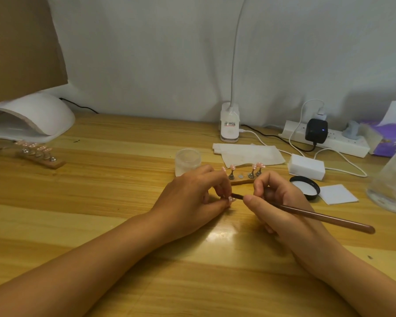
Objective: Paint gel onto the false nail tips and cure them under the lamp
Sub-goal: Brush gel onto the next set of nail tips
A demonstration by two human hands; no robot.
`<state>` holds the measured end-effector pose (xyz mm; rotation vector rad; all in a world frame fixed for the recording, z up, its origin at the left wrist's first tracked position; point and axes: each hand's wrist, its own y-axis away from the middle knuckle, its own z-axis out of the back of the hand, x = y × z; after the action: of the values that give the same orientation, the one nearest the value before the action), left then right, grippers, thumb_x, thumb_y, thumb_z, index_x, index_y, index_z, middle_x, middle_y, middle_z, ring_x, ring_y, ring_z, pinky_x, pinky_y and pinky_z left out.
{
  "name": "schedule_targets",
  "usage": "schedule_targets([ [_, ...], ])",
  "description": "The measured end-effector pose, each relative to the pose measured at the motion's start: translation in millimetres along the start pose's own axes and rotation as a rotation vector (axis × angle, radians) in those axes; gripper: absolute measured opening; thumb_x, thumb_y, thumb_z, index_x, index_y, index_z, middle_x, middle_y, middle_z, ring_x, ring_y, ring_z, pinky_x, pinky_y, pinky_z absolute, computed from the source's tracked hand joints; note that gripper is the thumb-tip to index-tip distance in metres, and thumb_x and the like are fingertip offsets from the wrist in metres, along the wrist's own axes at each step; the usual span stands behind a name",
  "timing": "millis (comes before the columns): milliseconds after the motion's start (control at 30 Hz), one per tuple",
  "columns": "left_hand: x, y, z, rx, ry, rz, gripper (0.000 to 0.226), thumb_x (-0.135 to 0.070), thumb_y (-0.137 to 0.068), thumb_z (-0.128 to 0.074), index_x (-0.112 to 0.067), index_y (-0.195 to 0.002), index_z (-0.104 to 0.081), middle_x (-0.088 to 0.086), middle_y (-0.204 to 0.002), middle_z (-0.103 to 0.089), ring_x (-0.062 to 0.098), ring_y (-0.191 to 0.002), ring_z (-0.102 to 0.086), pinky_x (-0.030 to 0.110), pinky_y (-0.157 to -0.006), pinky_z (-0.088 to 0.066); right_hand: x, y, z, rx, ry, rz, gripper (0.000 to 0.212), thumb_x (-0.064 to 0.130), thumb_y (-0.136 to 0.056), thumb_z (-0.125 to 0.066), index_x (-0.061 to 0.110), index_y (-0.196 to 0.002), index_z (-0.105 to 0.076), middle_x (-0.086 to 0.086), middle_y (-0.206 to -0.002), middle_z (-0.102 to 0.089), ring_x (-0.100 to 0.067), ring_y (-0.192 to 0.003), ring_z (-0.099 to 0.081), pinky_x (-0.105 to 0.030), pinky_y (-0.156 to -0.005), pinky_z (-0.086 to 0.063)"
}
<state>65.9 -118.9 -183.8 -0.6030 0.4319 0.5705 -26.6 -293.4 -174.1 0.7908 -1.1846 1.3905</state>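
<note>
My left hand [192,197] pinches a small pink false nail tip [231,199] between thumb and fingers just above the wooden table. In my right hand [281,202] is a brown gel brush [325,217], gripped near its front, and the brush's tip touches that nail. Right behind my hands lies a wooden holder strip [241,180] with pink nail tips on small metal stands. A second holder [40,155] with several pink tips sits at the far left, in front of the white curing lamp [32,117].
A small clear jar [188,161] stands behind my left hand; its black lid [305,187] lies to the right beside white wipes [338,194]. Further back are paper sheets [247,154], a white block [306,167], a desk lamp base [229,124], a power strip [329,139] and cables.
</note>
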Motion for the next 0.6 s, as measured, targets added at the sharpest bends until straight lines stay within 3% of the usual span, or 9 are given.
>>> schedule_targets([
  [100,-0.1,0.2,-0.3,-0.005,0.007,0.003,0.015,-0.029,-0.084,-0.073,-0.037,-0.087,-0.061,-0.016,-0.091,-0.057,0.004,-0.063,-0.051,0.031,-0.059,-0.049,0.6,0.0,-1.2,0.017,0.04,-0.003,0.014,0.012,-0.085,-0.067,0.013,-0.083,-0.053,0.002,-0.059,-0.054,-0.007,-0.05,-0.047,-0.016,-0.045,-0.041],
  [333,-0.1,0.1,-0.4,-0.003,0.002,-0.003,0.011,-0.034,-0.086,-0.072,-0.037,-0.088,-0.062,-0.016,-0.092,-0.058,0.001,-0.061,-0.051,0.025,-0.058,-0.045,-2.4,-1.6,-1.3,-0.064,0.166,0.014,0.015,0.01,-0.085,-0.065,0.016,-0.081,-0.053,0.005,-0.058,-0.049,-0.005,-0.05,-0.043,-0.015,-0.045,-0.038],
  [600,1.5,0.6,-0.6,-0.001,-0.001,0.003,0.012,-0.03,-0.085,-0.072,-0.035,-0.09,-0.062,-0.016,-0.093,-0.057,0.003,-0.062,-0.053,0.029,-0.06,-0.047,0.9,1.6,-1.7,0.014,-0.045,-0.015,0.015,0.013,-0.089,-0.064,0.008,-0.084,-0.05,0.0,-0.056,-0.057,-0.005,-0.047,-0.05,-0.015,-0.045,-0.041],
])
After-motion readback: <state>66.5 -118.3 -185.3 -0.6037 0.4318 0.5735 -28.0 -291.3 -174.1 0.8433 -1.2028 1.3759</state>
